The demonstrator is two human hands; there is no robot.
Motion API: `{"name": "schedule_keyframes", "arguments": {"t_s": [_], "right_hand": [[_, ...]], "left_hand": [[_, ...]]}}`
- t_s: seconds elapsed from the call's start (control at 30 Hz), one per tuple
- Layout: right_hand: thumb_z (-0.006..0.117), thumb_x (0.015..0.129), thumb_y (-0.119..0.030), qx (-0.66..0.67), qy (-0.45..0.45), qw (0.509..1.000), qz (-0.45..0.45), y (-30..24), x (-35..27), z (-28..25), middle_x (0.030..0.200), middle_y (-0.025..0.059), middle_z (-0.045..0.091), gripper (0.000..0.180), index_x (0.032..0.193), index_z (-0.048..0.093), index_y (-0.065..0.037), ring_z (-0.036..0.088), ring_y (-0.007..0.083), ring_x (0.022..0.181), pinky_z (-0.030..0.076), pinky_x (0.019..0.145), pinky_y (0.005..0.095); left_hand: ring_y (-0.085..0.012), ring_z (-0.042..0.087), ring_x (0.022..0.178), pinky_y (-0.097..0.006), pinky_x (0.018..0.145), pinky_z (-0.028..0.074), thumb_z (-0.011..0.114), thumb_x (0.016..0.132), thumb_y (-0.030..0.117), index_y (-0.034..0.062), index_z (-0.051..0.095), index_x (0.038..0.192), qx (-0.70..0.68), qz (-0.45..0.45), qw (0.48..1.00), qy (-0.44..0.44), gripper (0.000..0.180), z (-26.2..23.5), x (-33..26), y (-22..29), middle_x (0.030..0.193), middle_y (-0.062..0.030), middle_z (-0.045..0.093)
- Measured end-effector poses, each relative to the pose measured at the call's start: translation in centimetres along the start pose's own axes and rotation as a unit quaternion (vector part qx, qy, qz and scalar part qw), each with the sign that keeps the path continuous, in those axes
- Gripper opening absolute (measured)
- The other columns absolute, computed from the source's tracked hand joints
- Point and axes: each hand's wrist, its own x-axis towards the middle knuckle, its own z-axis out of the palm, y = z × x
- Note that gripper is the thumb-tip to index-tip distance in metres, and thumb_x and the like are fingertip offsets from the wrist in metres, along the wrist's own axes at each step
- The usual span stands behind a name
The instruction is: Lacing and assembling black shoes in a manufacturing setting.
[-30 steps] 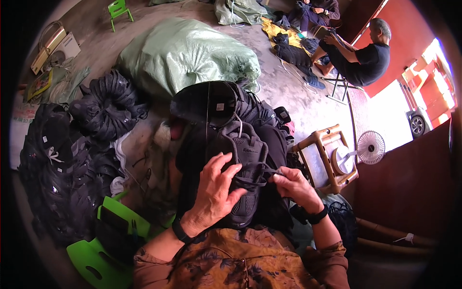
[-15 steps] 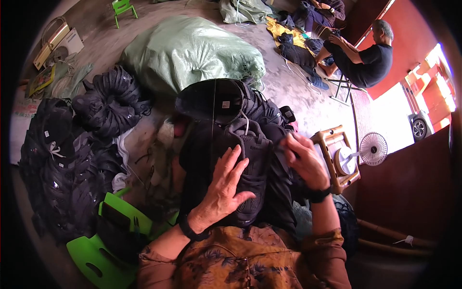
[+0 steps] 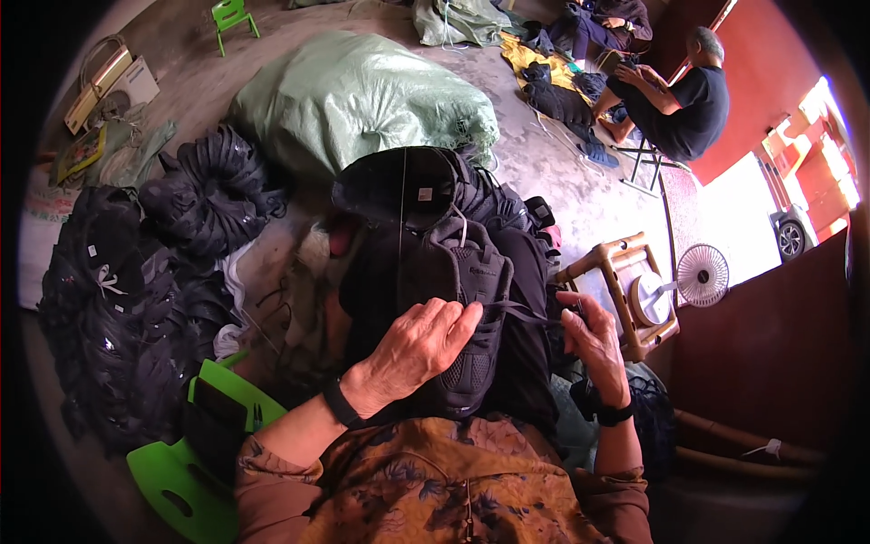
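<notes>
A black shoe upper (image 3: 473, 265) with mesh panels lies lengthwise over my lap, its toe toward me. A flat black shoelace (image 3: 524, 313) runs taut from its lacing area to the right. My right hand (image 3: 595, 349) is closed on that lace, held off to the right of the upper. My left hand (image 3: 412, 352) rests over the upper's left side, fingers curled and thumb and forefinger closed at the lacing. Its fingertips partly hide what they grip. Just beyond lies a stack of black uppers (image 3: 394, 190), with a thin pale cord by the near upper.
Piles of black uppers (image 3: 113, 326) lie on my left beside a green chair (image 3: 181, 471). A big pale green sack (image 3: 353, 100) sits ahead. To the right are a bamboo stool (image 3: 625, 340) and a small fan (image 3: 703, 275). Two people sit at the far right, one on a folding stool.
My left hand has gone from spread fingers to a closed grip at the lacing. The right hand has moved right and down, with the lace now stretched between it and the upper.
</notes>
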Motion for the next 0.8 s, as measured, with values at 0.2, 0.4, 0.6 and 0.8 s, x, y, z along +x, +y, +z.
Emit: {"name": "schedule_keyframes", "arguments": {"t_s": [0.2, 0.4, 0.6, 0.8], "right_hand": [[0.061, 0.096, -0.020, -0.042, 0.086, 0.994, -0.060, 0.0, -0.4, 0.3, 0.061, -0.0008, 0.052, 0.029, 0.117, 0.062, 0.000, 0.051, 0.0061, 0.055, 0.039, 0.052, 0.0233], [0.063, 0.092, -0.007, -0.055, 0.005, 0.995, -0.086, -0.1, 1.1, 3.0, 0.063, 0.0015, 0.054, 0.028, 0.120, 0.062, -0.004, 0.054, 0.0076, 0.054, 0.042, 0.051, 0.0244], [0.067, 0.089, -0.005, -0.082, 0.005, 0.984, -0.161, 0.6, 3.2, 5.5, 0.063, 0.0083, 0.061, 0.027, 0.115, 0.062, -0.003, 0.059, 0.0135, 0.051, 0.044, 0.049, 0.0272], [0.072, 0.086, -0.011, -0.135, -0.050, 0.952, -0.271, -0.6, 3.2, 6.6, 0.069, 0.0134, 0.066, 0.029, 0.113, 0.063, -0.008, 0.066, 0.0295, 0.058, 0.050, 0.053, 0.0361]], "left_hand": [[-0.0246, 0.058, 0.078, -0.035, 0.070, 0.053, 0.062, 0.077, -0.009, -0.0047, 0.050, 0.117, 0.006, 0.001, 0.998, -0.055, 0.043, -0.4, 0.8, -0.2, 0.089, -0.0111, 0.055], [-0.0310, 0.059, 0.081, -0.040, 0.071, 0.051, 0.059, 0.080, -0.012, -0.0003, 0.053, 0.104, -0.206, -0.099, 0.971, 0.068, 0.027, -1.4, 1.1, -0.1, 0.091, -0.0143, 0.057], [-0.0301, 0.059, 0.092, -0.037, 0.076, 0.052, 0.074, 0.073, -0.002, 0.0044, 0.062, 0.105, -0.205, -0.149, 0.967, -0.029, 0.035, -2.9, 0.9, -0.9, 0.104, -0.0122, 0.052], [-0.0270, 0.061, 0.085, -0.035, 0.069, 0.055, 0.072, 0.073, -0.006, 0.0026, 0.063, 0.098, -0.114, -0.128, 0.985, 0.032, 0.028, 0.0, 0.0, -0.1, 0.096, -0.0097, 0.054]]}}
